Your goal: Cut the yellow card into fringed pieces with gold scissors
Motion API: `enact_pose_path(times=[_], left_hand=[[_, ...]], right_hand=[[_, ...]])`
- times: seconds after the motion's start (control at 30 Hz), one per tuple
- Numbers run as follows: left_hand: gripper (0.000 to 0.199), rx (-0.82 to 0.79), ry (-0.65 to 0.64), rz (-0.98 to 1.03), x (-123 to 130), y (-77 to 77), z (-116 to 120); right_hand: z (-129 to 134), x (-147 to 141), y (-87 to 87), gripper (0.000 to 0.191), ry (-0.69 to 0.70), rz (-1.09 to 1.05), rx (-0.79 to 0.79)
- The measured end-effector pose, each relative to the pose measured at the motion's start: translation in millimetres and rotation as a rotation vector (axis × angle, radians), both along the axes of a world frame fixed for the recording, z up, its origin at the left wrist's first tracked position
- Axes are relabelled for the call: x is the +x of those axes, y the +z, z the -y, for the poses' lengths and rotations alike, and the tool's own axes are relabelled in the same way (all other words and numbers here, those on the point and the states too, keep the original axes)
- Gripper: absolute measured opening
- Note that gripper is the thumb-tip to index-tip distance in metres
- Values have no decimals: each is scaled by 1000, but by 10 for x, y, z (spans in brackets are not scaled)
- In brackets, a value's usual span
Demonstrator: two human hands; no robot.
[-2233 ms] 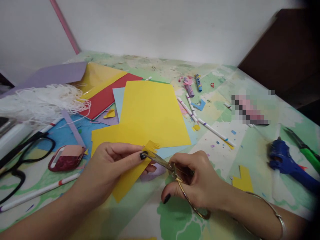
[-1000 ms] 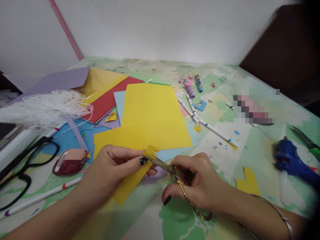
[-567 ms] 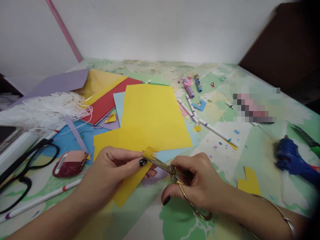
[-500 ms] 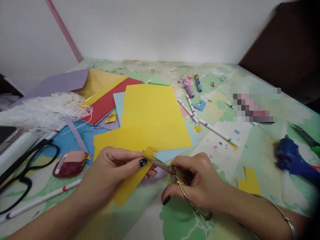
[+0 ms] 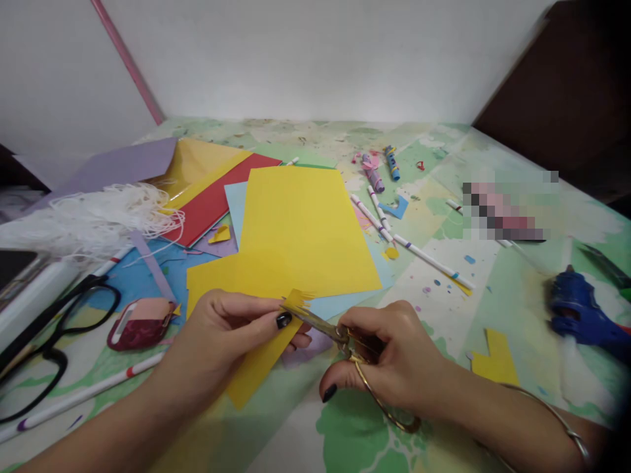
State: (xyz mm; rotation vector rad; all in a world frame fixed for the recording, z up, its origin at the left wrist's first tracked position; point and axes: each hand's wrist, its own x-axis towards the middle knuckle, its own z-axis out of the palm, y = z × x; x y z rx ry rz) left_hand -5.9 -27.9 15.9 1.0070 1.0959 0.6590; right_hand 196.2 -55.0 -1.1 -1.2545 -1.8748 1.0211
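One yellow strip [image 5: 263,368], fringed at its upper end, sits above the bench [image 5: 290,430], pinched by the left hand [image 5: 231,332], whose thumb hides part of it. Scissors [image 5: 320,325] meet its fringe, their grips partly hidden by the right hand [image 5: 389,358] curled around them. A pixelated patch obscures a pinkish object [image 5: 503,213].

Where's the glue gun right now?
In the head view, the blue glue gun lies at the far right of the table, beside the green-handled cutter, beyond the right hand.

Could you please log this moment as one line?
left hand: holds yellow strip | right hand: holds scissors, blades at strip's fringed end | glue gun: on table, right side
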Motion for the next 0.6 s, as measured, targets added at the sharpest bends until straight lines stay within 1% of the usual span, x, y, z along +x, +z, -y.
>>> enact_pose_path(times=[0.23, 0.6], left_hand=[[10, 4, 4, -3, 5, 19, 2], [11, 24, -37, 13, -37, -50, -14]], right_hand=[[1, -5, 7, 44, -4, 14, -2], [-1, -7, 4, 45, -14, 39, 22]])
